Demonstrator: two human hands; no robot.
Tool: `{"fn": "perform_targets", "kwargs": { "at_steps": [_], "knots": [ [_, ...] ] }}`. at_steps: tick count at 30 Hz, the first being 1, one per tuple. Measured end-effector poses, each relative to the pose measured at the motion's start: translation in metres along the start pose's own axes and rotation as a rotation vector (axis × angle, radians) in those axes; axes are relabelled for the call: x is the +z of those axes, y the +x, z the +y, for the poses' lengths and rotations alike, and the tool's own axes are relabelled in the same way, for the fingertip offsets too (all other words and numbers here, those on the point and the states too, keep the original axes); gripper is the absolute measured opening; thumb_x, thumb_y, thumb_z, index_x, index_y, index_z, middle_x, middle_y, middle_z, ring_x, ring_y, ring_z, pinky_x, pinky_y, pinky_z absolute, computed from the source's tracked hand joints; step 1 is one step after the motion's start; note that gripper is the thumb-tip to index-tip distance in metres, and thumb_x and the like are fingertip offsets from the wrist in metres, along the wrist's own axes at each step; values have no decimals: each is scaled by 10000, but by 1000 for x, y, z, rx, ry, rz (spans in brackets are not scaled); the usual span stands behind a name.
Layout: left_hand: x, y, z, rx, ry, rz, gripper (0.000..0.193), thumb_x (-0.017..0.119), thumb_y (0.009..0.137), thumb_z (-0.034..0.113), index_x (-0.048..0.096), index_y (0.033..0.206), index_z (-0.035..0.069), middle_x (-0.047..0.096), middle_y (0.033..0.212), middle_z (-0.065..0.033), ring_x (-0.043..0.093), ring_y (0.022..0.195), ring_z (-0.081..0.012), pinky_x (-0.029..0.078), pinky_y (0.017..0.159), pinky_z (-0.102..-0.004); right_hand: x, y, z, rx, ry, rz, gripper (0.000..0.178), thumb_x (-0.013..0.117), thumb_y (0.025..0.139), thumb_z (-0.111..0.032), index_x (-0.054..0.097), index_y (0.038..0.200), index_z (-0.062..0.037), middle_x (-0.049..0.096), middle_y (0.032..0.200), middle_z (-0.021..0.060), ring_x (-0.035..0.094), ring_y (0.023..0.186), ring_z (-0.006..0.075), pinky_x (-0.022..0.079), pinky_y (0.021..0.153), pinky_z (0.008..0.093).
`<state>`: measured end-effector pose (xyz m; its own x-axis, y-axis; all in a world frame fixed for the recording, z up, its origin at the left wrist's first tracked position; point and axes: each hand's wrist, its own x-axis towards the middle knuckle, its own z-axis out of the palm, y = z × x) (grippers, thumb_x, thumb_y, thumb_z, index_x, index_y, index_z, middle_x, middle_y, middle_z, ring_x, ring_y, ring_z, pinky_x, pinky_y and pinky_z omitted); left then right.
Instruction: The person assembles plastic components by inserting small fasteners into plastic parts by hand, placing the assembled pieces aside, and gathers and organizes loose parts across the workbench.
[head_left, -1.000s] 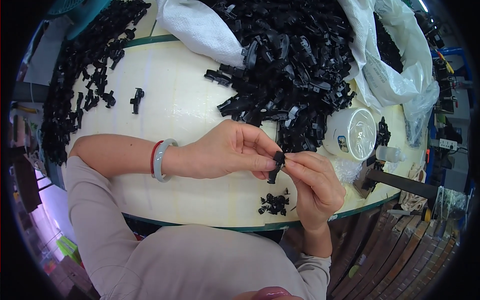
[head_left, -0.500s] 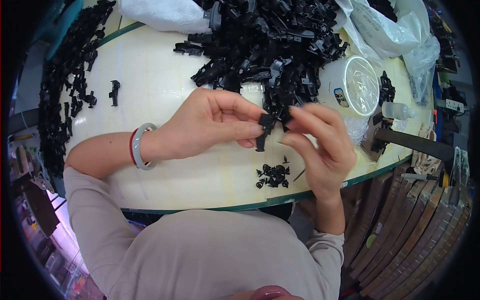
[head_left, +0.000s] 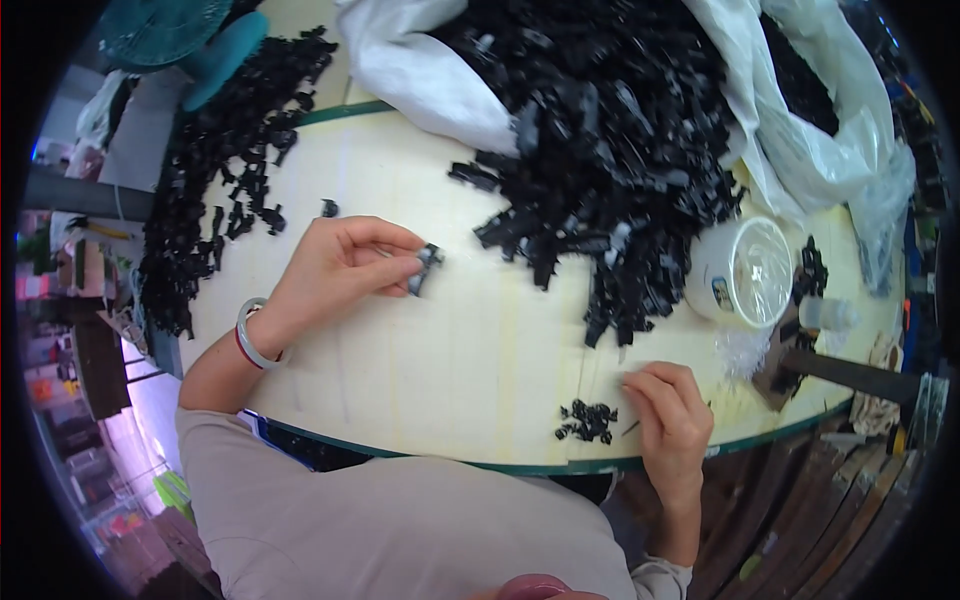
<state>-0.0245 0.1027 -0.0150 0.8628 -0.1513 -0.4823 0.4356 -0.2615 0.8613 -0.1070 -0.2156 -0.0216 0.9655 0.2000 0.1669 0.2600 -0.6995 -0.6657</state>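
My left hand (head_left: 345,262), with a pale bangle (head_left: 254,335) and a red band at the wrist, pinches a small black plastic part (head_left: 428,268) between thumb and fingertips. It hovers over the pale tabletop (head_left: 470,370), left of the big heap. My right hand (head_left: 672,420) is low at the right, thumb and fingertips drawn together. Anything between those fingertips is too small to make out. Just left of it lies a little cluster of tiny black pieces (head_left: 588,421). Another black part (head_left: 329,208) lies beyond my left hand, partly covered by it.
A large heap of black plastic parts (head_left: 600,170) fills the far middle, beside white sacks (head_left: 430,80). More black parts (head_left: 225,170) line the left side. A white tub (head_left: 708,275), a small bottle (head_left: 828,313) and a dark bar (head_left: 850,370) stand right.
My left hand has carried the black part leftward, away from the heap. My right hand has come away from it toward the tiny pieces. The whole view has swung to the left.
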Motion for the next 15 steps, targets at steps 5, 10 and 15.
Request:
{"fn": "perform_targets", "kwargs": {
  "at_steps": [5, 10, 15],
  "knots": [
    [-21, -7, -4, 215, 147, 292, 163, 656, 796, 29, 622, 940, -40, 632, 840, -71, 638, 656, -111, 517, 593, -192, 0, -4, 12, 167, 307, 140, 116, 589, 759, 121, 618, 856, 64, 610, 928, 159, 634, 759, 193, 531, 677, 257],
    [-6, -2, 11, 722, 728, 443, 158, 680, 764, 70, 637, 906, 13, 589, 813, -90, 606, 590, -196, 475, 524, -261, 5, -8, 24, 257, 660, 226, 137, 590, 765, 122, 615, 889, 68, 580, 1002, 143, 606, 811, 153, 505, 720, 245],
    [15, 37, 14, 821, 652, 277, 162, 695, 756, 96, 629, 881, 15, 583, 830, -92, 572, 616, -207, 459, 551, -291, 6, -9, 23, 265, 589, 317, 141, 547, 806, 90, 606, 921, 34, 566, 1003, 120, 587, 807, 145, 494, 738, 260]
  ]
}}
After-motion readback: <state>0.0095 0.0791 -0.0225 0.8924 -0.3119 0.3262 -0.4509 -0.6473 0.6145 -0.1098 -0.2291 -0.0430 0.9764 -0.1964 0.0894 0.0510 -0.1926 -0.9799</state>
